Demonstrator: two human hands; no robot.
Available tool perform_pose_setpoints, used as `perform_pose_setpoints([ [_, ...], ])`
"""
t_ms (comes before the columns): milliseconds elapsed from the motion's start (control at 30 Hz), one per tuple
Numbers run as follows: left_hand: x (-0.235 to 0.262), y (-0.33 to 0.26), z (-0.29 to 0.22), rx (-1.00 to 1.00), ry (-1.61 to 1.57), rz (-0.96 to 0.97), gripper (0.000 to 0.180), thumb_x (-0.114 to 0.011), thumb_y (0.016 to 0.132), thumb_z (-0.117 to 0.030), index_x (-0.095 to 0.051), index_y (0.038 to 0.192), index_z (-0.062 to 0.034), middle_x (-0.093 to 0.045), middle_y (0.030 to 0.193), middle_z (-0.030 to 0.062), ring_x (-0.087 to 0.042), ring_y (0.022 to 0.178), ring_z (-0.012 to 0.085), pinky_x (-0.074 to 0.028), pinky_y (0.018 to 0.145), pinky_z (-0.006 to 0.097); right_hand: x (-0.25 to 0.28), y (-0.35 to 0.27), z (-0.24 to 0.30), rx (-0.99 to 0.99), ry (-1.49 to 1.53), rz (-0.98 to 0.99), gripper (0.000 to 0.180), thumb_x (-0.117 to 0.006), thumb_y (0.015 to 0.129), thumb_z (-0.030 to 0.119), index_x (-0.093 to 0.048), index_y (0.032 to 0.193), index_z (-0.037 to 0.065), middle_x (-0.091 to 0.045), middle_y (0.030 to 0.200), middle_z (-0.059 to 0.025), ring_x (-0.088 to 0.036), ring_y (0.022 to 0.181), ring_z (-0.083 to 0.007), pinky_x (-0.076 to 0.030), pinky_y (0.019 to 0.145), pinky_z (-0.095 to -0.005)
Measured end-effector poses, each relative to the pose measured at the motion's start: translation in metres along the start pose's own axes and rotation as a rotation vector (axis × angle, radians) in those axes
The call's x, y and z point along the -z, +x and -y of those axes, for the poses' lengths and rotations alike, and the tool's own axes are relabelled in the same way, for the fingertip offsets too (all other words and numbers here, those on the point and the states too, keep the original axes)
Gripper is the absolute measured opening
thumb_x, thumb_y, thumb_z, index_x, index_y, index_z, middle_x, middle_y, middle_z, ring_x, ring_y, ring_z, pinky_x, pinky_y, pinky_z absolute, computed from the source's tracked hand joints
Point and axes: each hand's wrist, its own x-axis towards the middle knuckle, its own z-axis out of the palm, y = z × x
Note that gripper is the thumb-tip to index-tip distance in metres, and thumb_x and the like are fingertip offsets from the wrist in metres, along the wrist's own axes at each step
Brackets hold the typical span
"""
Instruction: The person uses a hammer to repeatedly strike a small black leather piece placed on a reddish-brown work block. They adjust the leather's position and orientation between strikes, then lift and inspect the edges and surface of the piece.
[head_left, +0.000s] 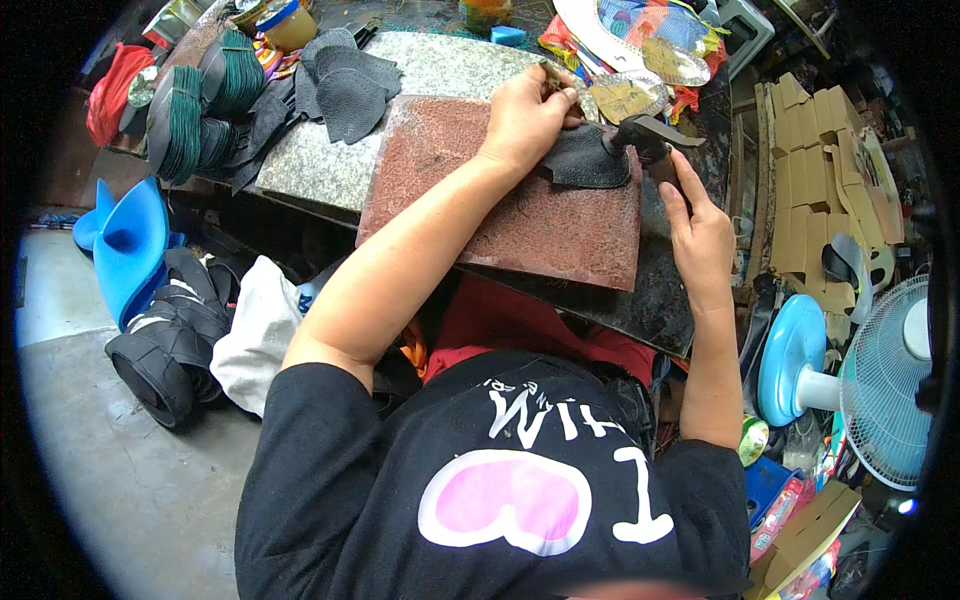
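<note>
A black textured leather piece [592, 166] lies on a reddish-brown board [470, 190] on the workbench. My left hand [533, 115] is closed at the leather's upper left edge. Its fingers curl around something small and dark that I cannot make out. In my right hand [700, 235] is a hammer [652, 152], its dark head over the leather's right end. The index finger stretches along the handle, and the lower handle is hidden by the hand. Whether the hammer touches the leather cannot be seen clearly.
Cut black leather pieces [345, 85] lie stacked at the board's upper left, near green cord coils [180, 120]. A plastic bag with pale cutouts [640, 60] is at the far right. Right of the bench stand cardboard boxes [810, 150] and a fan [890, 380].
</note>
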Motion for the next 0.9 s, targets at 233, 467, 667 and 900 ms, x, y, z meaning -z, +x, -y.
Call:
perform_pose_setpoints([
  [233, 0.002, 0.002, 0.008, -0.103, 0.185, 0.106, 0.014, -0.068, 0.086, -0.006, -0.064, 0.093, 0.0051, -0.070, 0.079, 0.0125, -0.070, 0.069, 0.0154, -0.056, 0.060, 0.028, -0.005, -0.001, -0.009, -0.201, 0.117, 0.010, 0.039, -0.060, 0.096, 0.035, -0.059, 0.133, 0.023, -0.070, 0.100, -0.0182, -0.070, 0.088, -0.0299, -0.052, 0.071, -0.0396],
  [467, -0.003, -0.004, -0.006, -0.459, 0.524, 0.130, 0.014, -0.067, 0.081, -0.005, -0.063, 0.093, 0.0006, -0.067, 0.081, 0.0202, -0.068, 0.078, 0.0354, -0.054, 0.070, 0.040, 0.075, 0.016, 0.056, -0.004, 0.652, -0.577, 0.042, -0.054, 0.101, 0.019, -0.048, 0.141, 0.005, -0.060, 0.077, -0.0030, -0.050, 0.061, -0.0061, -0.042, 0.054, -0.0197],
  [667, -0.016, -0.014, -0.015, -0.719, 0.790, 0.204, 0.013, -0.058, 0.080, -0.001, -0.058, 0.093, -0.0002, -0.064, 0.085, 0.0225, -0.064, 0.083, 0.0405, -0.052, 0.074, 0.047, 0.020, 0.007, 0.015, -0.255, 0.603, 0.002, 0.045, -0.060, 0.098, 0.028, -0.053, 0.138, 0.011, -0.068, 0.082, -0.0057, -0.061, 0.065, -0.0128, -0.047, 0.059, -0.0248],
  [900, -0.007, -0.002, 0.002, -0.198, 0.276, 0.049, 0.012, -0.062, 0.088, -0.004, -0.060, 0.098, 0.0026, -0.069, 0.084, 0.0165, -0.070, 0.073, 0.0249, -0.057, 0.064, 0.033, 0.002, -0.001, 0.002, -0.017, -0.029, -0.014, 0.038, -0.059, 0.095, 0.038, -0.059, 0.131, 0.027, -0.070, 0.102, -0.0159, -0.067, 0.090, -0.0374, -0.053, 0.073, -0.0445],
])
